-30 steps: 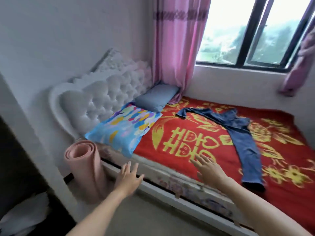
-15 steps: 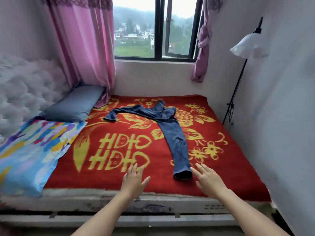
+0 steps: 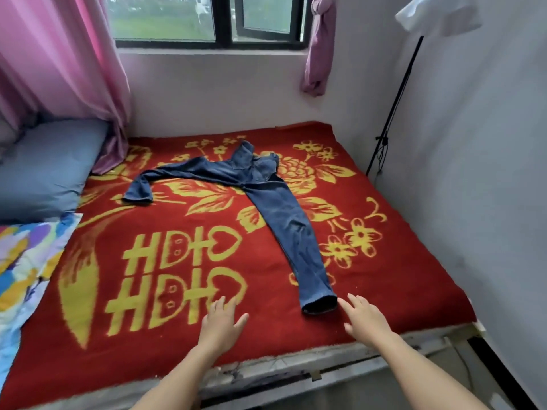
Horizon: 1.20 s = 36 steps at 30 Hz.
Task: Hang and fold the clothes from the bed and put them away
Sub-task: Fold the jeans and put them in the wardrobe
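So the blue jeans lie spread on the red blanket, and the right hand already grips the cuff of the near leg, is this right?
Not quite. The head view shows the right hand open, fingers straight, just beside the cuff and gripping nothing. The rest holds: the blue jeans lie spread on the red blanket.

Daylight from window (image 3: 177,22) at top edge, soft, diffuse, moderately bright. Red blanket (image 3: 207,335) evenly lit, shadows faint, soft-edged. Right wall (image 3: 473,173) greyer, dimmer toward bottom corner. Wide-angle distortion: floor lamp pole (image 3: 396,108) leans, bed frame (image 3: 325,362) bows. Overall slightly soft; patterned pillow (image 3: 23,276) at left edge smeared, lampshade (image 3: 438,16) at top right corner blurred.
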Motion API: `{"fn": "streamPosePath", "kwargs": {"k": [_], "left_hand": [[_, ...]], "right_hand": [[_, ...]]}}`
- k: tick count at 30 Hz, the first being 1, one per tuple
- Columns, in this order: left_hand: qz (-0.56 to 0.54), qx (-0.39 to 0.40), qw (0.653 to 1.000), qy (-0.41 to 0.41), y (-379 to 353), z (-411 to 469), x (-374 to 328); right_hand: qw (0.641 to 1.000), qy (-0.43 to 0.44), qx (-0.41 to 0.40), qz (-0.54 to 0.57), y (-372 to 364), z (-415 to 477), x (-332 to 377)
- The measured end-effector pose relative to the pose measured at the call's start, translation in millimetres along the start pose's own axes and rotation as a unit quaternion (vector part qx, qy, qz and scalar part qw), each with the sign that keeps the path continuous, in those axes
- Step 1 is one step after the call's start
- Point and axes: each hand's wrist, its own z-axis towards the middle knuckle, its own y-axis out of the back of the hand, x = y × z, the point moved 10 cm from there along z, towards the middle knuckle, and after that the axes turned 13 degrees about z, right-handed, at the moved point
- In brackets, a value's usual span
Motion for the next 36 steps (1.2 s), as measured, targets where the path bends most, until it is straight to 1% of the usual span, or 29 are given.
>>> {"fn": "streamPosePath", "kwargs": {"k": [4, 6, 8, 12, 15, 18, 22, 26, 28, 29, 31, 32, 33, 35, 36], "left_hand": [[0.034, 0.021, 0.999, -0.005, 7.4, 51.6, 26.6], [0.039, 0.042, 0.998, -0.008, 3.4, 69.2, 31.5], [0.037, 0.061, 0.997, -0.008, -5.9, 78.8, 31.8], [0.02, 0.089, 0.996, -0.004, -24.5, 94.6, 24.8], [-0.015, 0.079, 0.997, 0.002, -32.4, 109.2, 13.3], [-0.04, 0.09, 0.995, 0.011, -52.7, 121.9, -0.4], [-0.074, 0.092, 0.992, 0.043, -79.2, 146.2, -5.8], [-0.107, 0.107, 0.986, 0.069, -114.3, 173.8, -15.9], [-0.109, 0.118, 0.984, 0.074, -128.0, 179.2, -22.1], [-0.108, 0.122, 0.984, 0.077, -134.9, 180.9, -24.7], [-0.112, 0.127, 0.982, 0.08, -140.6, 180.4, -29.7], [-0.116, 0.132, 0.981, 0.083, -141.8, 178.8, -31.8], [-0.122, 0.138, 0.979, 0.088, -143.3, 175.9, -34.0], [-0.163, 0.149, 0.97, 0.101, -144.6, 168.1, -41.1], [-0.206, 0.162, 0.958, 0.116, -143.2, 162.9, -46.3]], "right_hand": [[0.996, -0.048, 0.013, 0.067, -12.7, 35.3, 5.1], [0.991, -0.079, 0.02, 0.107, -23.7, 47.7, 3.6], [0.987, -0.092, 0.033, 0.124, -40.8, 57.9, 2.1], [0.987, -0.095, 0.064, 0.112, -68.2, 80.1, -2.9], [0.988, -0.088, 0.049, 0.117, -78.7, 106.1, -9.7], [0.989, -0.098, 0.041, 0.104, -86.1, 138.0, -27.3], [0.99, -0.096, 0.033, 0.094, -95.1, 184.2, -49.1], [0.992, -0.08, 0.067, 0.073, -122.0, 228.3, -72.3], [0.993, -0.058, 0.08, 0.06, -133.3, 241.3, -76.2], [0.994, -0.04, 0.072, 0.065, -136.5, 247.8, -75.7], [0.996, 0.004, 0.003, 0.084, -124.8, 251.9, -68.9], [0.997, 0.012, -0.003, 0.075, -124.9, 251.7, -68.7], [0.996, 0.025, -0.025, 0.081, -123.5, 250.2, -69.0], [0.986, 0.029, -0.061, 0.155, -114.2, 241.1, -67.3], [0.979, 0.035, -0.091, 0.178, -98.1, 232.2, -61.6]]}}
